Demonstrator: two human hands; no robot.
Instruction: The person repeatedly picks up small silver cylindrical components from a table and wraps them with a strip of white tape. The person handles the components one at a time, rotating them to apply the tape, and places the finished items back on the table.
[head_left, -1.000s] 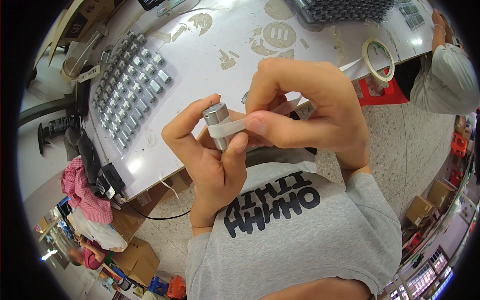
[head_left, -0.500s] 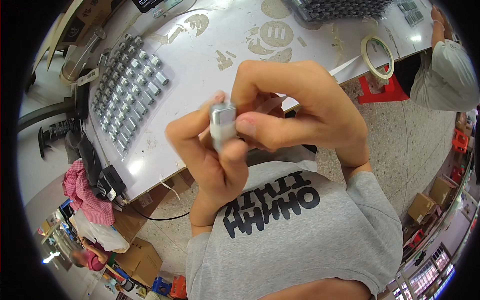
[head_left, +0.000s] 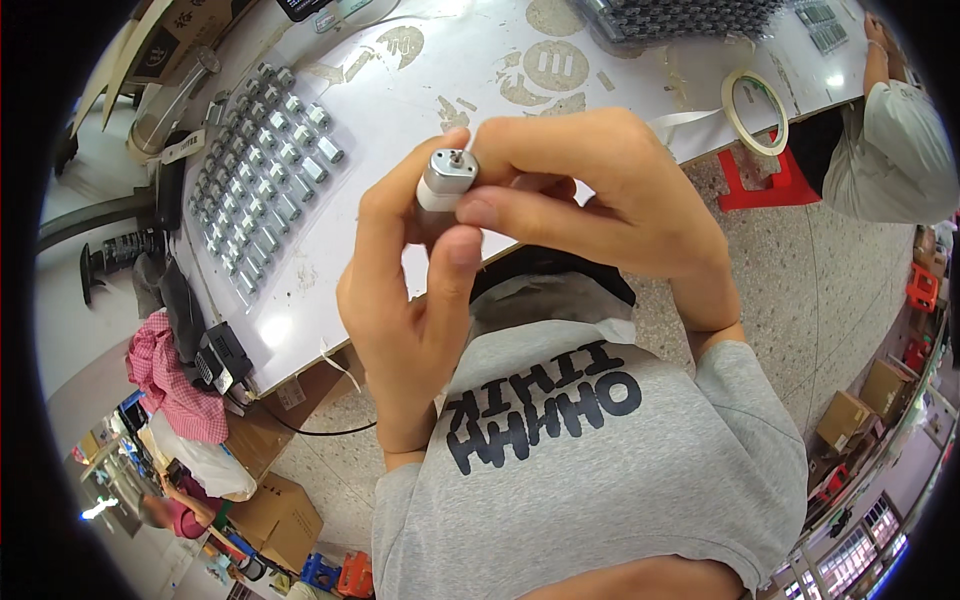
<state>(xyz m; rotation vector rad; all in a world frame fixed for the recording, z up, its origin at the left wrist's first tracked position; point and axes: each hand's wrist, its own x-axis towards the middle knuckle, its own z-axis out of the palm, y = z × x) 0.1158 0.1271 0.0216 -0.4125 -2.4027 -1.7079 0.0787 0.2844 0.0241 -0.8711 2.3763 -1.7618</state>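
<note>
A small silver electric motor (head_left: 451,170) is held up above the table's near edge, its shaft end facing upward and a white band wrapped round its body. My left hand (head_left: 400,270) grips it from the left between thumb and fingers. From the right, my right hand (head_left: 620,190) pinches the motor's side, its thumb against the white band. The palm-side fingers of both hands are partly hidden. To the left, several similar motors (head_left: 265,180) stand in slanting rows on a clear sheet, many with white bands.
A roll of cream tape (head_left: 755,112) rests at the table's right edge, a loose strip running from it toward my right hand. Dark trays of motors (head_left: 690,20) lie at the back. A red stool (head_left: 765,185) and another person (head_left: 890,150) are at the right.
The motor has turned so its shaft end shows, and it is raised slightly. My left hand has moved up and its thumb has straightened. My right hand stays pinched at the motor.
</note>
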